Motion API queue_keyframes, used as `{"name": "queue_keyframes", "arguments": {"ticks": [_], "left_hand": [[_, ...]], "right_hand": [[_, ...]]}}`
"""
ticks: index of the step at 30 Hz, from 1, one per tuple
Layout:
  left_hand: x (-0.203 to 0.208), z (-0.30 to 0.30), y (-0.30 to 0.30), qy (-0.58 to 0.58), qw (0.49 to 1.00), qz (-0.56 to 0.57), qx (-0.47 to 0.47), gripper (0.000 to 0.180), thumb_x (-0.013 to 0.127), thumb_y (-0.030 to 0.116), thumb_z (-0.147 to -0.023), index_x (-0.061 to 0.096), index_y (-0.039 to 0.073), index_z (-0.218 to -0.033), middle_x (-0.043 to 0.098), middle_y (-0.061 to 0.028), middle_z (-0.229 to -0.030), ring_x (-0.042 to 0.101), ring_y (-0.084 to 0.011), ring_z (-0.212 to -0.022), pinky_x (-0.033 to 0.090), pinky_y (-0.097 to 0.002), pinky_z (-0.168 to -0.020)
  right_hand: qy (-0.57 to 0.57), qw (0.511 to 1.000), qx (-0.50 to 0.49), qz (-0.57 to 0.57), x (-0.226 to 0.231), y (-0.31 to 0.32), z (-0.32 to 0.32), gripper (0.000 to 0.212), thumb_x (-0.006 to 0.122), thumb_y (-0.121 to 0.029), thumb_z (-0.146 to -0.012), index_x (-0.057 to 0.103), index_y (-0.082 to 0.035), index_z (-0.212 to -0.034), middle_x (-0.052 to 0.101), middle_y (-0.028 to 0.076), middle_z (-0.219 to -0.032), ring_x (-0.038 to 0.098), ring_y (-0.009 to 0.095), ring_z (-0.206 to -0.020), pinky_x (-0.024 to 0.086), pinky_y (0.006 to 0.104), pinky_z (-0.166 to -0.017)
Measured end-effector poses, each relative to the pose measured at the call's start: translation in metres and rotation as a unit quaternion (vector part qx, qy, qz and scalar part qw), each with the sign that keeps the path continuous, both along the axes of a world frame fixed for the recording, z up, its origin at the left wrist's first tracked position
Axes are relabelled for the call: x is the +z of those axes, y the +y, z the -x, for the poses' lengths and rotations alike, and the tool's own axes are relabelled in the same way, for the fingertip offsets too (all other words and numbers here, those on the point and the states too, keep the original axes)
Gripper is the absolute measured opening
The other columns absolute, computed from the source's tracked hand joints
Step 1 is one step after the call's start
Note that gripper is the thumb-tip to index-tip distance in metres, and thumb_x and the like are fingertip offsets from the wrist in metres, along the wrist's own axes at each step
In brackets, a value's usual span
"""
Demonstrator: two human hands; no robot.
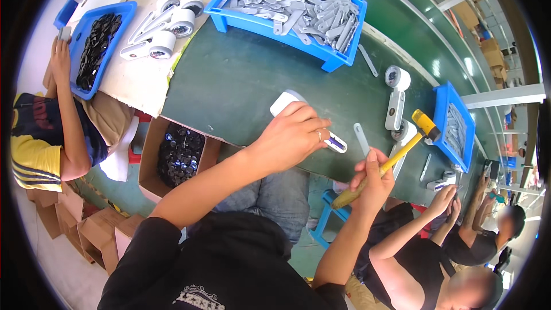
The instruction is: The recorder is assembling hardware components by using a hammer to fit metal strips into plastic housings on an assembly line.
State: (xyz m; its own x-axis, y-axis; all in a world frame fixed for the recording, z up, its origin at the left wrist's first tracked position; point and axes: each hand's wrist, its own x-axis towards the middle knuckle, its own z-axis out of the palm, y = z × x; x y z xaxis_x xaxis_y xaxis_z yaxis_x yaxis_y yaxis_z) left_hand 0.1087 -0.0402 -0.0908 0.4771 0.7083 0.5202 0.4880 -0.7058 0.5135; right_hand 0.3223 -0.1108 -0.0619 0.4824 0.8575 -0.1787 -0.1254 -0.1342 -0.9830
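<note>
On the green tabletop lies a white handheld fan (282, 103), its round head and the tip of its handle showing on either side of my left hand (291, 136). The fingers of that hand are closed over the fan's middle and cover most of it. In my right hand (374, 182) is a hammer with a yellow handle (403, 152), its head pointing away to the right. The same hand pinches a flat grey plastic strip (361, 138) between thumb and fingers, upright and just apart from the fan's handle.
A blue bin (221, 22) heaped with grey strips stands at the back. White fans (395, 106) lie to the right, near another blue bin (441, 109). More fans (162, 41) sit at the left beside a blue tray (127, 12) of black parts. Co-workers sit on both sides.
</note>
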Motion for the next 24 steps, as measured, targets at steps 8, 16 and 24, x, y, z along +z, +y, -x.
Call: {"name": "queue_keyframes", "arguments": {"ticks": [8, 16, 24], "left_hand": [[0.009, 0.023, 0.005, 0.035, 0.998, -0.011, 0.055, 0.060, 0.087, 0.023, -0.076, 0.067, 0.013, -0.131, 0.069, -0.0042, -0.122, 0.058, -0.0289, -0.125, 0.043, -0.0517, -0.114], [-0.008, 0.026, 0.012, -0.053, 0.997, 0.040, 0.035, 0.053, 0.090, 0.020, -0.073, 0.068, 0.010, -0.120, 0.071, -0.0084, -0.106, 0.057, -0.0326, -0.125, 0.047, -0.0537, -0.109], [-0.006, 0.032, 0.023, -0.026, 0.996, -0.079, -0.030, 0.032, 0.087, 0.025, -0.078, 0.075, 0.015, -0.105, 0.070, 0.0008, -0.103, 0.061, -0.0233, -0.116, 0.048, -0.0492, -0.105]], "right_hand": [[-0.026, 0.990, 0.114, 0.073, 0.000, 0.010, 0.021, 0.021, 0.072, -0.019, -0.101, 0.073, -0.001, -0.113, 0.062, 0.002, -0.068, 0.053, 0.007, -0.045, 0.036, 0.0216, -0.040], [-0.123, 0.965, 0.187, 0.133, 0.012, 0.027, 0.025, 0.019, 0.073, -0.016, -0.099, 0.077, -0.002, -0.111, 0.060, -0.002, -0.067, 0.049, 0.004, -0.051, 0.034, 0.0221, -0.046], [-0.171, 0.952, 0.198, 0.161, 0.020, 0.031, 0.028, 0.023, 0.073, -0.019, -0.099, 0.077, -0.002, -0.114, 0.058, -0.003, -0.065, 0.052, 0.004, -0.059, 0.037, 0.0227, -0.052]]}}
